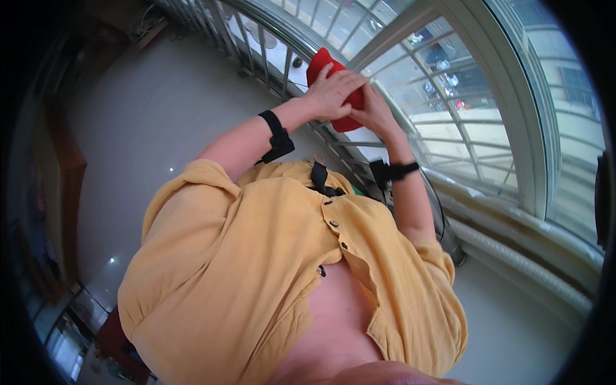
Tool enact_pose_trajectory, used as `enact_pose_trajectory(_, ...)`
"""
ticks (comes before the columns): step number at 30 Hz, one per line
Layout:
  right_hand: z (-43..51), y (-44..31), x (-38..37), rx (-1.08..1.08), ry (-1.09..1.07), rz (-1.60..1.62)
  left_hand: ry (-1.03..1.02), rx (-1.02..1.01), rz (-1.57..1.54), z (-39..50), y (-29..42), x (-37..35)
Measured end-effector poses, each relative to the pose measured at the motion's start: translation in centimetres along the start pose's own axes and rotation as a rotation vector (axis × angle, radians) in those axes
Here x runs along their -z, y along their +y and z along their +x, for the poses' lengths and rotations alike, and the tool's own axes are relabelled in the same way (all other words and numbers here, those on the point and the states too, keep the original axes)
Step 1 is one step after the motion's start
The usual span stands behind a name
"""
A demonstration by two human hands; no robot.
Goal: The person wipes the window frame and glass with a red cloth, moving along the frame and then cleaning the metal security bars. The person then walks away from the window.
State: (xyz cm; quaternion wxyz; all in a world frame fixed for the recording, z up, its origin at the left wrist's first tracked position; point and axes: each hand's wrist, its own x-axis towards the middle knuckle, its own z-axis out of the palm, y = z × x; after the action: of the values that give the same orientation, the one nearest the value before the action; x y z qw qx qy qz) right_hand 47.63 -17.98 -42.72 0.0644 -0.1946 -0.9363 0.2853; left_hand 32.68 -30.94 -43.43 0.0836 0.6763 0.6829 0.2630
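A piece of red cloth is held out in front of me in both hands, close to the metal railing and the window. My left hand lies over it with the back of the hand up. The left fingers reach across towards the right hand. From the other side my right hand grips the cloth, its fingers meeting the left ones. Part of the cloth sticks out beyond the left hand and part hangs below the hands. Its middle is hidden by the fingers. A black strap with a small box sits on each forearm.
A metal railing runs along the far side below the windows. The white window frame and outer bars stand at the right, with a street far below. A ribbed white pipe follows the right wall. Wooden furniture stands at the left.
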Motion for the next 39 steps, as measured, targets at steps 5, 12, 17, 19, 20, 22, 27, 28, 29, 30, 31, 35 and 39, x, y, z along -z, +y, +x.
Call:
enact_pose_trajectory(5,-4.9,-0.3,-0.6,-0.244,0.153,-0.121,-0.108,-0.036,0.236,-0.4,-0.3,-1.0)
enact_pose_trajectory(12,-4.6,-2.4,-0.4,-0.351,0.134,-0.202,-0.105,-0.044,0.318,0.2,-0.7,-2.2)
enact_pose_trajectory(17,-5.7,-2.1,-0.4,-0.084,0.350,-0.132,-0.107,-0.040,0.336,0.2,-0.5,-2.2)
enact_pose_trajectory(19,-6.0,-1.8,-0.4,-0.007,0.413,-0.072,-0.109,-0.043,0.342,0.2,-0.5,-2.0)
enact_pose_trajectory(20,-6.1,-1.6,-0.4,0.012,0.413,-0.054,-0.105,-0.043,0.345,0.2,-0.5,-2.0)
enact_pose_trajectory(22,-6.1,-1.1,-0.5,0.017,0.435,-0.008,-0.104,-0.041,0.343,0.2,-0.4,-1.9)
enact_pose_trajectory(27,-5.8,0.5,-0.9,-0.051,0.441,0.122,-0.105,-0.042,0.321,0.3,-0.6,-1.9)
enact_pose_trajectory(28,-5.8,0.9,-1.0,-0.065,0.441,0.160,-0.095,-0.049,0.328,0.4,-0.6,-2.0)
enact_pose_trajectory(29,-5.9,1.1,-1.0,-0.097,0.447,0.188,-0.088,-0.051,0.326,0.4,-0.6,-2.0)
enact_pose_trajectory(30,-5.9,1.3,-1.1,-0.115,0.451,0.216,-0.090,-0.049,0.314,0.4,-0.6,-2.1)
enact_pose_trajectory(31,-5.9,1.4,-1.1,-0.179,0.451,0.253,-0.081,-0.053,0.324,0.4,-0.7,-2.1)
enact_pose_trajectory(35,-6.0,0.7,-0.9,-0.118,0.472,0.191,-0.084,-0.052,0.321,0.3,-0.8,-2.3)
enact_pose_trajectory(39,-5.9,-0.3,-0.8,-0.041,0.504,0.060,-0.088,-0.045,0.319,0.4,-0.8,-2.2)
